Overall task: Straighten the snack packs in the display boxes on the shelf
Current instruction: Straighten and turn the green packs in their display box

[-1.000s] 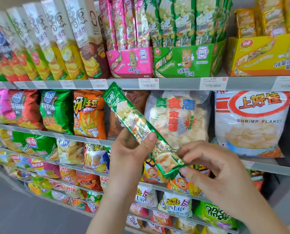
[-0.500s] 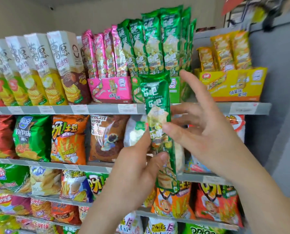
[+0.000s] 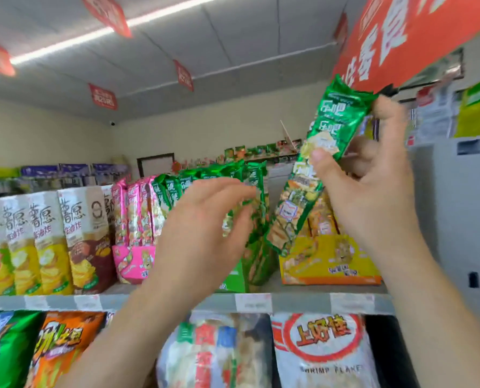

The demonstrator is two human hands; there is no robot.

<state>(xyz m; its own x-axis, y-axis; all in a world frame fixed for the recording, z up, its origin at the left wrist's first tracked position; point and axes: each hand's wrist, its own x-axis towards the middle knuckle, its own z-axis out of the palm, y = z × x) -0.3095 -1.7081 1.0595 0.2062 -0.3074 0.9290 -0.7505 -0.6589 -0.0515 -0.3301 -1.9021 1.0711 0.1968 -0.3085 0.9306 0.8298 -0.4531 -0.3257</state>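
We see tall green pack: shiny green, white letters up top, pale yellow chip picture in middle, orange and yellow bits lower down. Left of it, row of packs, same shiny green. Further left, pink packs in pink box with yellow cartoon. Furthest left, cartons, white on top, yellow below; one brown below. Behind its bottom end, yellow box, orange edge. Above it, red banner, white letters. Below it, we spot white bag, red ring, yellow letters; grey shelf strip, white tags.
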